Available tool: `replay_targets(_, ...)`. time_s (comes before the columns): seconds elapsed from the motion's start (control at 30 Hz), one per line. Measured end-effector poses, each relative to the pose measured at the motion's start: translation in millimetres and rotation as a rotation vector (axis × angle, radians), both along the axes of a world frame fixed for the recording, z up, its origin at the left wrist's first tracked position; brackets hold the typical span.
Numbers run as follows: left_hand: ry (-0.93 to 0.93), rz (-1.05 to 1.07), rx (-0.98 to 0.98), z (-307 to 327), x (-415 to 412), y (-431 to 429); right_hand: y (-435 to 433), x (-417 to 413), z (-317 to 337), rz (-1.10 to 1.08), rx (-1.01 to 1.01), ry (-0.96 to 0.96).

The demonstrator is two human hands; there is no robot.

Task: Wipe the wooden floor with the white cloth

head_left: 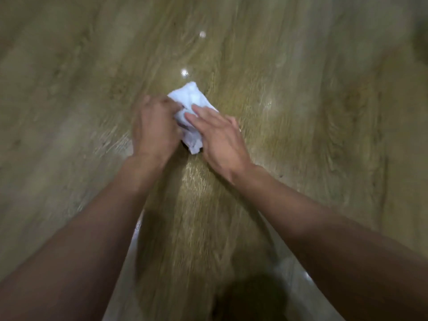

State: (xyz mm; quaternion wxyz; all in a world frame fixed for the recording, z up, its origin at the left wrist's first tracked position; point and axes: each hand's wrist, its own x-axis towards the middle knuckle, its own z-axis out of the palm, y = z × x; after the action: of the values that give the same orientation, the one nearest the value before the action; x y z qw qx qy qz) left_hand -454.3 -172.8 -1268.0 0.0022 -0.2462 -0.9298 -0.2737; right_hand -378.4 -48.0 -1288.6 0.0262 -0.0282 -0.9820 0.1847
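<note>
wooden floor | white cloth | left hand grips its side | right hand flat atop

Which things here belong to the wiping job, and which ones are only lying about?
Part of the job:
white cloth
wooden floor
left hand, gripping the cloth
right hand, fingers flat on it

Only lying about:
bright light spots on the floor
pale strip near the bottom, too blurred to name
</note>
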Motion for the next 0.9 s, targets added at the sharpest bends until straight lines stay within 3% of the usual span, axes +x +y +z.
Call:
replay_targets(0.1, 0.051, -0.071, -0.049, -13.8, 20.1, 15.8, 33.9, 26.8, 1.6, -0.009, -0.024, 0.028)
replay_targets(0.2, 0.032, -0.108, -0.082, -7.6, -3.6, 35.4, 54.6, -2.2, 5.7, -0.113, -0.083, 0.044)
replay_targets(0.27, -0.002, -0.124, -0.1, 1.1, -23.4, 39.5, 39.8, -25.8, 10.2, -0.166, -0.163, 0.035)
replay_targets(0.37, -0.032, -0.07, -0.042, 3.0, -20.3, 39.7, 27.7, -9.3, 12.1, -0.129, -0.13, 0.022)
replay_targets(0.47, 0.077, -0.129, -0.075, -9.8, 23.6, 37.6, 58.6, 36.7, 8.7, -0.008, -0.099, 0.011)
replay_targets(0.57, 0.142, -0.25, -0.113, -18.4, 34.7, 67.4, 100.7, 41.2, 12.3, -0.129, -0.171, 0.043)
replay_targets(0.73, -0.026, -0.108, -0.104, -10.2, -10.2, 83.7, 71.5, -9.4, 11.4, -0.221, -0.117, 0.014)
replay_targets(0.83, 0.156, -0.127, -0.139, -11.5, 18.5, 73.9, 71.0, 24.7, 13.5, -0.144, -0.127, 0.011)
replay_targets(0.9, 0.18, -0.219, -0.141, -14.1, 54.6, 86.6, 102.6, 63.0, 16.1, -0.108, -0.129, 0.017)
